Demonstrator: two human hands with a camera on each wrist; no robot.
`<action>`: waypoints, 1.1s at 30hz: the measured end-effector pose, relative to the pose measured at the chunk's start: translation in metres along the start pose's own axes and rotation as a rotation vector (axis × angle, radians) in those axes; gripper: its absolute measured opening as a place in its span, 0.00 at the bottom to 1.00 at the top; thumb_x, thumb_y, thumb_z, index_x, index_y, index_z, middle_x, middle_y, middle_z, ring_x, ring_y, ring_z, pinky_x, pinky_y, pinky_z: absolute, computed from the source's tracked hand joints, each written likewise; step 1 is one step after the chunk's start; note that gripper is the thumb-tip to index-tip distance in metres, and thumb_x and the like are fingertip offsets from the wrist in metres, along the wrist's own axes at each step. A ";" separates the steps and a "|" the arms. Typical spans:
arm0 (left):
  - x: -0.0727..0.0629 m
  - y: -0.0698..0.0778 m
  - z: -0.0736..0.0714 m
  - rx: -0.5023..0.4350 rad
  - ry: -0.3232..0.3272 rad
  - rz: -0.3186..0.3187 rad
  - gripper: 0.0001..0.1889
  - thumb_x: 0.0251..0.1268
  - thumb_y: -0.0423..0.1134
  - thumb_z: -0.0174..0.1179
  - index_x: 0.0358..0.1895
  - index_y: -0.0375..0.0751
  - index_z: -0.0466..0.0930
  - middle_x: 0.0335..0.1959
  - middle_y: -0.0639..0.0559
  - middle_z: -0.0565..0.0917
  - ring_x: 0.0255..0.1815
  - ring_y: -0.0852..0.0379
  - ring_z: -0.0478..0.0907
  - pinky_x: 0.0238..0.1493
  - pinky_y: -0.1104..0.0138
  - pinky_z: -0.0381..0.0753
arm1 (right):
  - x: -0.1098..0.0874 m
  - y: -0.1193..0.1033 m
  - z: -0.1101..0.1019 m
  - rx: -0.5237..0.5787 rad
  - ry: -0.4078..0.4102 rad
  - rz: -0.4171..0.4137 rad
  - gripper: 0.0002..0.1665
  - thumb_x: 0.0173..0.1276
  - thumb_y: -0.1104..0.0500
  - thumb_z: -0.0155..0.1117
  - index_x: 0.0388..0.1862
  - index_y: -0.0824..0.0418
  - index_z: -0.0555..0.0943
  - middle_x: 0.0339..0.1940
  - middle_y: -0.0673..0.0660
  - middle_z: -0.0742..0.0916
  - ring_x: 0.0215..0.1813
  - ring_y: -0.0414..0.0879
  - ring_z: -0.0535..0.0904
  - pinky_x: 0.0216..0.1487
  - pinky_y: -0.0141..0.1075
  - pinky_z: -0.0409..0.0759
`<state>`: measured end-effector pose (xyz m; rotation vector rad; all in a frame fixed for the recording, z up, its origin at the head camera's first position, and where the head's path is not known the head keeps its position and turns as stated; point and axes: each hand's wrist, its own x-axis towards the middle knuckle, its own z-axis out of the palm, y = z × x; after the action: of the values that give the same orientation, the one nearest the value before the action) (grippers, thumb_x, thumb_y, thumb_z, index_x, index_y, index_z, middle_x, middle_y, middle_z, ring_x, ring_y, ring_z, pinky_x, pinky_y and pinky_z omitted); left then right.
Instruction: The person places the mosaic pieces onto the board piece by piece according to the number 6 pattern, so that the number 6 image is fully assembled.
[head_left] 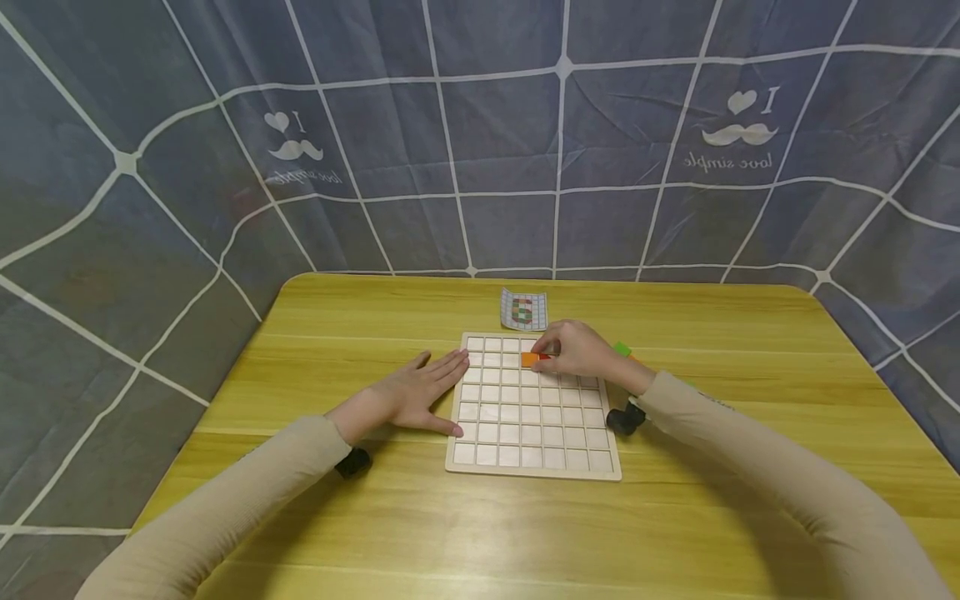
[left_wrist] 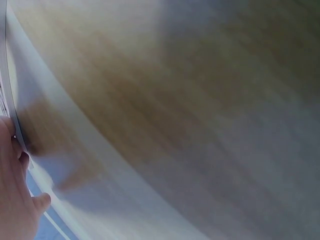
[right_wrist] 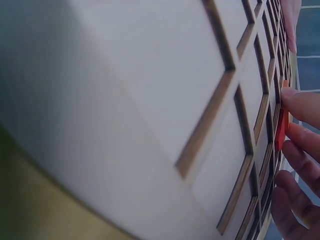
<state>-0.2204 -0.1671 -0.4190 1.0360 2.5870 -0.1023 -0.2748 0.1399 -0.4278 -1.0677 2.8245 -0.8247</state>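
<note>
A pale wooden grid board [head_left: 534, 477] lies on the table, its square cells bare apart from the upper rows. An orange square tile [head_left: 528, 360] sits in the second row from the far edge. Beside it, a red tile [right_wrist: 281, 134] is pinched between the thumb and fingers of my right hand [head_left: 581, 350], low over the board. The fingers partly hide the red tile. My left hand [head_left: 423, 392] is spread flat, its fingertips resting on the board's left edge and holding nothing. In the left wrist view, that hand [left_wrist: 17, 195] shows at the lower left.
A small printed card [head_left: 523, 311] with a coloured grid pattern lies beyond the board. A green tile [head_left: 622, 349] shows behind the right wrist, with a bit of orange next to it. A grey curtain [head_left: 495, 150] with white lines hangs behind the wooden table [head_left: 502, 533].
</note>
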 end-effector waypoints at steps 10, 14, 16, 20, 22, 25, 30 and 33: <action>0.001 -0.001 0.001 0.005 0.004 0.001 0.57 0.57 0.77 0.44 0.78 0.45 0.31 0.80 0.50 0.32 0.80 0.54 0.32 0.78 0.47 0.36 | -0.002 0.000 0.000 0.006 -0.005 0.009 0.14 0.56 0.51 0.74 0.37 0.58 0.88 0.34 0.51 0.87 0.28 0.37 0.75 0.31 0.31 0.74; 0.001 0.000 0.000 0.004 0.005 0.001 0.57 0.57 0.77 0.45 0.78 0.45 0.31 0.80 0.50 0.32 0.80 0.53 0.32 0.78 0.47 0.36 | -0.002 0.000 -0.001 0.014 -0.002 0.006 0.13 0.56 0.51 0.74 0.36 0.58 0.88 0.34 0.52 0.87 0.28 0.37 0.76 0.31 0.31 0.74; 0.001 0.000 0.000 0.001 0.004 0.000 0.57 0.57 0.77 0.45 0.78 0.45 0.31 0.80 0.50 0.32 0.80 0.53 0.32 0.78 0.47 0.36 | -0.002 0.000 -0.001 0.016 -0.001 0.008 0.13 0.56 0.51 0.74 0.36 0.58 0.88 0.34 0.51 0.87 0.29 0.37 0.76 0.31 0.31 0.74; 0.000 0.001 -0.001 -0.008 0.002 0.001 0.57 0.57 0.76 0.46 0.78 0.44 0.32 0.80 0.50 0.32 0.80 0.53 0.32 0.78 0.46 0.36 | -0.002 0.000 -0.004 0.017 0.016 0.005 0.14 0.55 0.52 0.75 0.37 0.58 0.89 0.35 0.52 0.87 0.28 0.37 0.76 0.30 0.31 0.75; 0.000 0.001 -0.001 -0.005 0.000 0.001 0.57 0.57 0.77 0.45 0.78 0.44 0.31 0.80 0.50 0.32 0.80 0.53 0.32 0.78 0.47 0.36 | -0.003 -0.001 -0.006 0.023 0.030 0.006 0.13 0.56 0.53 0.75 0.37 0.58 0.89 0.35 0.53 0.87 0.27 0.37 0.76 0.29 0.31 0.75; -0.001 0.002 -0.001 -0.006 0.002 0.002 0.57 0.57 0.77 0.46 0.78 0.44 0.32 0.80 0.49 0.33 0.80 0.53 0.32 0.78 0.46 0.36 | -0.006 -0.003 -0.012 0.027 0.047 0.017 0.11 0.57 0.54 0.73 0.37 0.59 0.89 0.36 0.54 0.87 0.27 0.38 0.75 0.29 0.32 0.74; -0.002 0.003 -0.001 -0.008 0.003 0.007 0.57 0.57 0.76 0.46 0.78 0.43 0.33 0.80 0.48 0.34 0.81 0.52 0.33 0.77 0.46 0.37 | -0.009 -0.002 -0.019 0.017 0.036 0.062 0.13 0.59 0.52 0.72 0.39 0.58 0.88 0.39 0.54 0.87 0.28 0.40 0.74 0.30 0.34 0.72; -0.002 0.003 -0.001 -0.006 0.002 0.006 0.57 0.57 0.76 0.46 0.78 0.43 0.33 0.80 0.48 0.33 0.81 0.52 0.33 0.77 0.46 0.36 | -0.011 -0.001 -0.022 0.012 0.031 0.089 0.15 0.59 0.51 0.72 0.41 0.57 0.88 0.42 0.54 0.87 0.32 0.42 0.76 0.33 0.35 0.74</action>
<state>-0.2174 -0.1666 -0.4169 1.0428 2.5844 -0.0914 -0.2700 0.1563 -0.4101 -0.9282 2.8651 -0.8565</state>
